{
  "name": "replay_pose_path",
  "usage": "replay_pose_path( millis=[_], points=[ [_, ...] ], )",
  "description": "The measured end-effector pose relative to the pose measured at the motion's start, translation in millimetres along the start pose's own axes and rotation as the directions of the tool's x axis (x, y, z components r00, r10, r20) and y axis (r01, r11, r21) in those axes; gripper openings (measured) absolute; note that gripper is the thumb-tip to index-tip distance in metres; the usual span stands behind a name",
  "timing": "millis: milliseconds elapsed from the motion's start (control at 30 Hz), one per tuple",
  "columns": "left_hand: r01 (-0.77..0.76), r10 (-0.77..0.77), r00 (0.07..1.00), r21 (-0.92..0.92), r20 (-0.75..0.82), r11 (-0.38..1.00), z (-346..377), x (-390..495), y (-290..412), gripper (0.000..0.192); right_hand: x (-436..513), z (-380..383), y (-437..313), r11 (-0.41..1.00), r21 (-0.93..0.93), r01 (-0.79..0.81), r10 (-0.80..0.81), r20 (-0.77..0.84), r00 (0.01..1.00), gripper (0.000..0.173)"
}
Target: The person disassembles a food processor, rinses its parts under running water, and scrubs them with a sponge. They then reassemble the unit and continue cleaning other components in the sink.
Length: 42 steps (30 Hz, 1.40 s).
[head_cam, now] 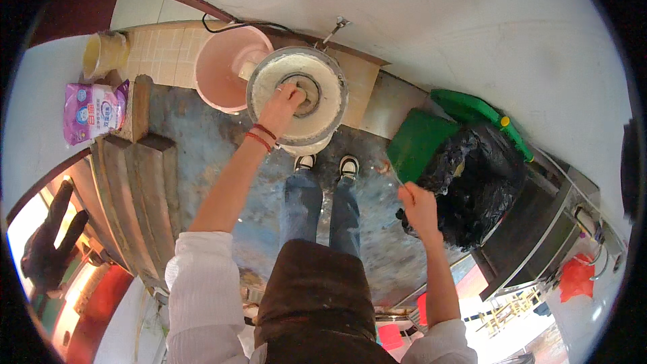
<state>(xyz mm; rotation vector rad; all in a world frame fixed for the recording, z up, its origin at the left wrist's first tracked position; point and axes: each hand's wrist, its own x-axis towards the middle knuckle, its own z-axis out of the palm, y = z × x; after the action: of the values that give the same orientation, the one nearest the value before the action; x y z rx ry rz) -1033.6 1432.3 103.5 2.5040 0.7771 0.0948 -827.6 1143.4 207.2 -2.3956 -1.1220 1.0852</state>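
Observation:
My left hand [285,103] reaches into a round, pale-coated hopper or basin [323,121] with a grey rim. Its fingers are curled at the greyish middle part [307,92], inside a dark ring. Whether they grip that part or only touch it is unclear. Two red bracelets circle the left wrist. My right hand [418,207] hangs to the right with curled fingers, beside a black plastic bag [477,182] and a green bin part [422,141]. A thin line shows at its fingertips, too fine to identify. A pale short spout [246,71] extends from the hopper into a pink bucket [217,76].
A purple-and-white printed bag [96,111] stands at left, near a yellowish bucket [106,55] and wooden steps [131,177]. A black cable [242,25] runs along the wall. The green lid [470,108] leans there. A dark cabinet [525,227] and a red bag [576,278] are at right.

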Motion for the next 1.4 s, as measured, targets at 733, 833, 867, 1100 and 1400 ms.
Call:
replay_pose_path(
  millis=[733, 833, 867, 1100, 1400],
  points=[
    [0.343, -0.457, 0.851, 0.385, 0.259, 0.857, 1.4, 14.1, 7.9, 0.025, -78.4, 51.9, 12.2, 0.933, 0.333, -0.133, 0.139, 0.005, 0.990, 0.022],
    [0.216, -0.258, 0.959, 0.286, 0.117, 0.933, -4.4, 8.8, 5.5, 0.023, -79.7, 53.7, 11.6, 0.931, 0.307, -0.195, 0.179, 0.081, 0.981, 0.023],
    [0.169, -0.182, 0.983, 0.224, 0.037, 0.960, -4.0, 6.9, 4.6, 0.023, -79.9, 54.2, 11.1, 0.931, 0.301, -0.206, 0.188, 0.086, 0.978, 0.023],
    [0.238, -0.262, 0.965, 0.316, 0.034, 0.918, 10.0, 20.7, 11.6, 0.017, -82.5, 53.1, 9.6, 0.916, 0.327, -0.234, 0.207, 0.116, 0.971, 0.023],
    [0.169, -0.179, 0.984, 0.278, 0.011, 0.946, 6.3, 17.5, 13.6, 0.020, -84.9, 53.8, 11.2, 0.904, 0.290, -0.314, 0.282, 0.148, 0.948, 0.023]
  ],
)
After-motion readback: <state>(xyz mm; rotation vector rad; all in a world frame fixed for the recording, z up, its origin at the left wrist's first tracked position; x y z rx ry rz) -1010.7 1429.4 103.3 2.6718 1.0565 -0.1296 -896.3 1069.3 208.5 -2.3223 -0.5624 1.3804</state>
